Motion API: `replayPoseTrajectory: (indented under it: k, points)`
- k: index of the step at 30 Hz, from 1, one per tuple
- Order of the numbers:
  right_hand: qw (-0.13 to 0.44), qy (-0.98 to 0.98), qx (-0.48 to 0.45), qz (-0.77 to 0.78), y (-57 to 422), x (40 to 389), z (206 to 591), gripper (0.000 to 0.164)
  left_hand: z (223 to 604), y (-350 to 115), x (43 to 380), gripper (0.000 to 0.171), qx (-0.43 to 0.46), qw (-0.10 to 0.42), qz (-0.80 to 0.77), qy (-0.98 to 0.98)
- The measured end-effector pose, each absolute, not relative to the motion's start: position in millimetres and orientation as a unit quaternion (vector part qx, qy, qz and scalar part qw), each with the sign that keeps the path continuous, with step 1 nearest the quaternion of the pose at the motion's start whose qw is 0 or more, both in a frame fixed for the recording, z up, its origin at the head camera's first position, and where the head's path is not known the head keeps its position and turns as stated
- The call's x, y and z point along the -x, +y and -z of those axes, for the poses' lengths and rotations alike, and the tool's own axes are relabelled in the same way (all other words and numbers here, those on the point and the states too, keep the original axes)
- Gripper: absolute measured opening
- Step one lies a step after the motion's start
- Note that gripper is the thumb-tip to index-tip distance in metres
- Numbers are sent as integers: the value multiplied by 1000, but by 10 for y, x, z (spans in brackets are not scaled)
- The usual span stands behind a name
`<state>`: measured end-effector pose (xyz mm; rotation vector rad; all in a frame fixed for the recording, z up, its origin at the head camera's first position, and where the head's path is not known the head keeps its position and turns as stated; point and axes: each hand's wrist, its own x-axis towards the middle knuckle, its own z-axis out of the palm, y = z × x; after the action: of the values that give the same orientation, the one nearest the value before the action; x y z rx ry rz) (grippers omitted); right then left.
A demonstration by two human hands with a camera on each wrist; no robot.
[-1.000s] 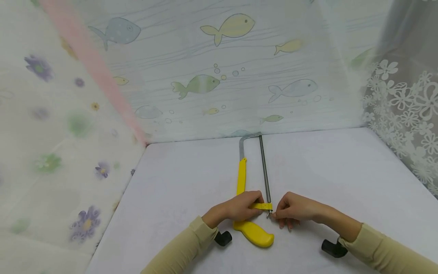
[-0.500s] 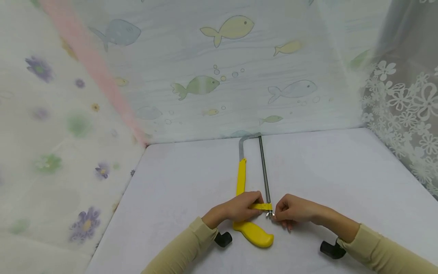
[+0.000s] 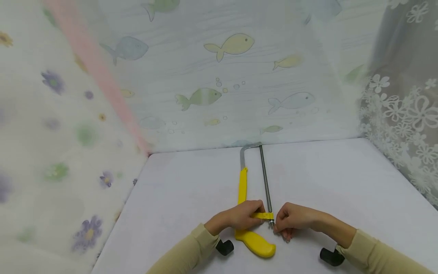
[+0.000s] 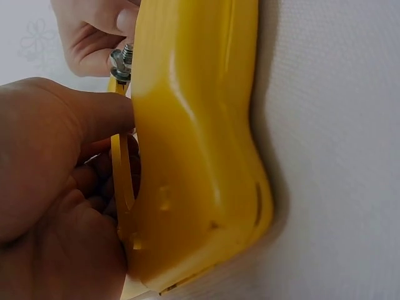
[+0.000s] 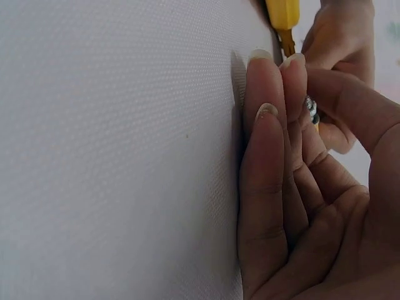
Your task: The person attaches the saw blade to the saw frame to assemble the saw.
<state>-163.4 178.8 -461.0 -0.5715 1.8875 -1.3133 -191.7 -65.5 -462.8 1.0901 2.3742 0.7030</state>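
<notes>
A hacksaw with a yellow frame (image 3: 242, 186) and a metal front bow lies on the white cloth. Its blade (image 3: 265, 179) runs along the right side, and the yellow handle (image 4: 200, 125) is large in the left wrist view. My left hand (image 3: 243, 215) grips the short yellow arm at the blade's near end, thumb and fingers around it. At that end sits a metal wing nut (image 3: 271, 223) on a threaded bolt. My right hand (image 3: 295, 220) pinches at the wing nut with thumb and index finger; the other fingers (image 5: 262, 162) lie curled alongside, and they partly hide the nut.
White cloth (image 3: 191, 182) covers the table around the saw. A fish-printed curtain (image 3: 212, 76) closes off the back, a flowered sheet (image 3: 65, 152) the left, and lace (image 3: 400, 110) the right. Black camera mounts (image 3: 331, 257) sit beneath both wrists.
The head view has tilted up, so everything sits lower. The wing nut's wings have turned between frames, with the right fingers staying close to it. The left hand keeps its grip.
</notes>
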Motion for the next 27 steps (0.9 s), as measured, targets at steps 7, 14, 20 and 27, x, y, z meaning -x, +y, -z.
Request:
replayPoseTrajectory:
  k: [7, 14, 20, 27]
  points:
    - [352, 771, 207, 489, 1712, 1577, 4640, 42, 4648, -665, 1885, 13, -393, 230, -256, 853]
    - [335, 793, 174, 478, 1655, 1605, 4548, 44, 4601, -651, 1948, 12, -396, 221, -259, 853]
    - [347, 786, 175, 481, 1666, 1610, 4497, 41, 4603, -652, 1957, 13, -388, 230, -268, 851]
    - [365, 756, 212, 501, 1765, 1650, 4527, 22, 4618, -650, 1948, 13, -389, 227, -259, 855]
